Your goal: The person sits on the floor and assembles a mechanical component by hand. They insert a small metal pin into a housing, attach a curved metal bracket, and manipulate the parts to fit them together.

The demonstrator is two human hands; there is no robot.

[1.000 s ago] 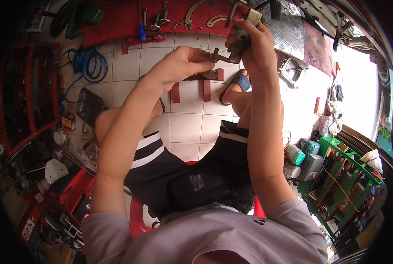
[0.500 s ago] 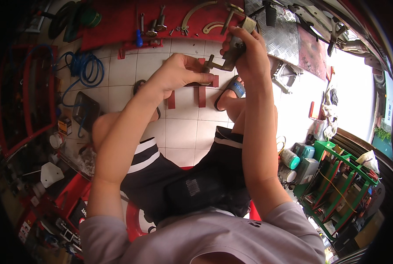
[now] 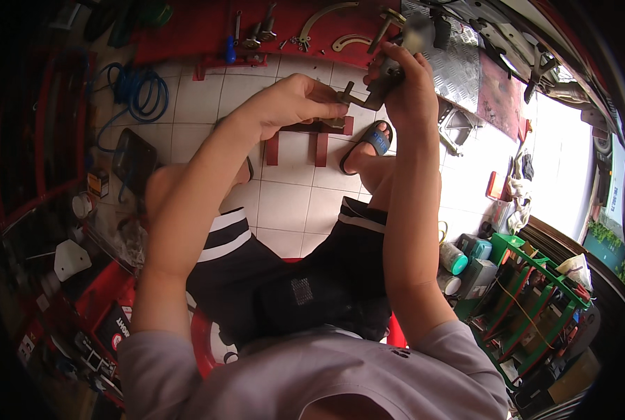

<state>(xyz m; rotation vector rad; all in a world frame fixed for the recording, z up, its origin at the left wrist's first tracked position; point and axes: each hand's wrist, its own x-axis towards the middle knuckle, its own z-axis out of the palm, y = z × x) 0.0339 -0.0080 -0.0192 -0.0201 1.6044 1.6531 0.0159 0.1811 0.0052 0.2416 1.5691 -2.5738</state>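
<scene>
From out here I have the right hand [image 3: 412,80] curled around the metal bracket [image 3: 378,98] at one o'clock, the left hand [image 3: 295,101] nearly closed at its end toward twelve (whether gripping, I can't tell), so a loose right hold could drop it floorward.

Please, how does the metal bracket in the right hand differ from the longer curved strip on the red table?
The bracket has angular arms; the strip is a smooth arc. The right hand grips the bracket, while the strip lies on the red table. Both look metallic.
</scene>
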